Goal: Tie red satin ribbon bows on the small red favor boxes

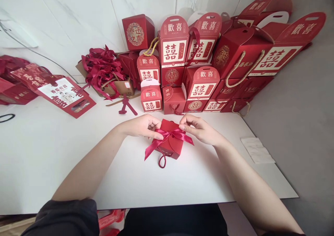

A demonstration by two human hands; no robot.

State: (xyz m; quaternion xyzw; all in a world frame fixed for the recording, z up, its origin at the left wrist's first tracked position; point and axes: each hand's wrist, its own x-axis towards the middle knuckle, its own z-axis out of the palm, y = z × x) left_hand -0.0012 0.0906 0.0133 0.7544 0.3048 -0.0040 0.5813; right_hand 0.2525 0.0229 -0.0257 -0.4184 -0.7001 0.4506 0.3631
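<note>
A small red gift box [175, 146] lies on the white table in front of me, with a shiny dark pink ribbon [150, 149] tied in a bow across its top. At the box's left side, my left hand [150, 127] pinches the ribbon's left loop between thumb and fingers. My right hand [194, 129] is closed at the right of the bow, thumb and fingertip pinching the ribbon at the box's far right edge. A red cord handle [162, 161] hangs from the box's near side onto the table.
Several red boxes [174, 45] are stacked along the wall and to the right. A cardboard box [127, 87] full of loose ribbons stands back left, near a flat printed red box [67, 96]. Ribbon pieces [127, 105] and folded white tissue [257, 150] lie on the table [125, 180].
</note>
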